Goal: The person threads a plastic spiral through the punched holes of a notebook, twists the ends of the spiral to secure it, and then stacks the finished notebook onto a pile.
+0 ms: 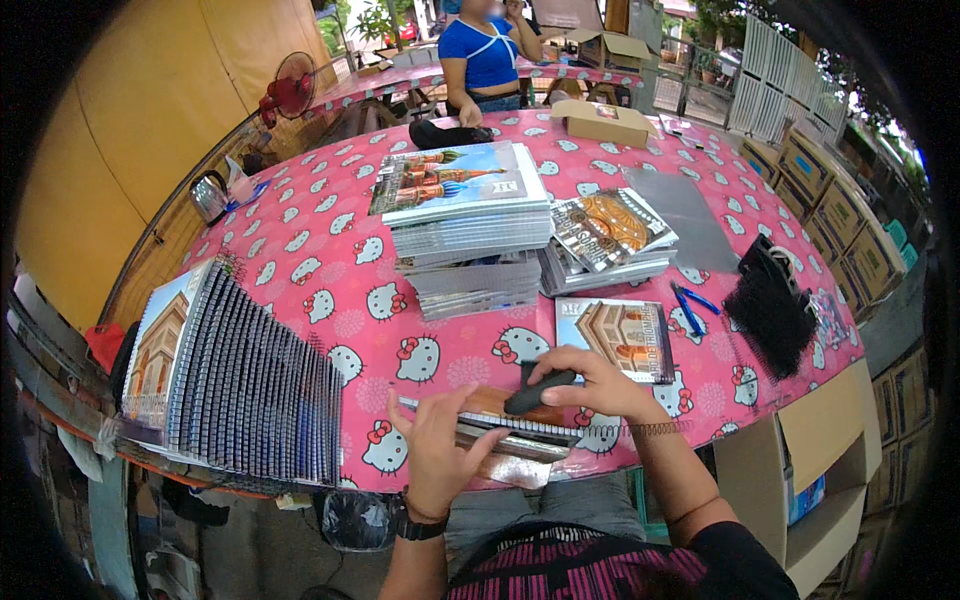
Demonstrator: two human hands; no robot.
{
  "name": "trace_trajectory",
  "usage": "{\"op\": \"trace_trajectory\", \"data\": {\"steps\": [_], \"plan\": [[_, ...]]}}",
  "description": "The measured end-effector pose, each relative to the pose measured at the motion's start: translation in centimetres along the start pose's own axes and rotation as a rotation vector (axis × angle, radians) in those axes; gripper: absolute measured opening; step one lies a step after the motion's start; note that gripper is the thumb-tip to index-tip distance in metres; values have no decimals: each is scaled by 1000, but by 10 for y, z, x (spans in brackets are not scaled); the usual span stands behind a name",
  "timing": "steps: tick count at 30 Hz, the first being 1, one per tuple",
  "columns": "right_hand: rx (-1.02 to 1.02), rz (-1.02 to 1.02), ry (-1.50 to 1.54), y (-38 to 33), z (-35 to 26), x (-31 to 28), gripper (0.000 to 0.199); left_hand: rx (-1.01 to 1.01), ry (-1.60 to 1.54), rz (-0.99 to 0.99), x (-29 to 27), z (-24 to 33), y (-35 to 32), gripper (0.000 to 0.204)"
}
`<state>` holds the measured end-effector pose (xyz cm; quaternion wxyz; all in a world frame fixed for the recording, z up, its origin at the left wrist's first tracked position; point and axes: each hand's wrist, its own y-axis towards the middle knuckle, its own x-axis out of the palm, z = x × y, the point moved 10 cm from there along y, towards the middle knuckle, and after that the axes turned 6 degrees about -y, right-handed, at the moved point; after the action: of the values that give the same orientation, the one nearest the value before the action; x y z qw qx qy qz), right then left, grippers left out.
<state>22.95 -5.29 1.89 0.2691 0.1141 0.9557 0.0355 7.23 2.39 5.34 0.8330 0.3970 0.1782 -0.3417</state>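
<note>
In front of me, at the table's near edge, lies a notebook with a brownish cover. A wire-thin spiral coil runs along its near side and sticks out past the right end. My right hand grips a dark grey block, perhaps foam, which rests on the cover near the coil. My left hand lies over the notebook's left end with fingers spread and thumb toward the coil. Under the notebook are more sheets or covers, partly hidden by my hands.
Left stands a row of coil-bound notebooks. Beyond my hands are tall book stacks, a shorter stack and one unbound book. Blue-handled pliers and black coils lie right. An open carton stands near right; a person stands opposite.
</note>
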Motion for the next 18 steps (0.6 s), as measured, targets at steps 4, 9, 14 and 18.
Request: {"op": "trace_trajectory", "data": {"steps": [4,9,14,18], "plan": [[-128,-55,205,-4,-26,18,38,18,44,4,-2,-2,-5,60],[-165,-93,574,-2,-25,18,44,36,76,54,-6,-2,-6,58],[50,-10,74,12,13,13,44,7,22,277,-23,-13,-10,88],[-148,-115,320,11,-24,34,38,-214,-647,416,-13,-72,-28,101]]}}
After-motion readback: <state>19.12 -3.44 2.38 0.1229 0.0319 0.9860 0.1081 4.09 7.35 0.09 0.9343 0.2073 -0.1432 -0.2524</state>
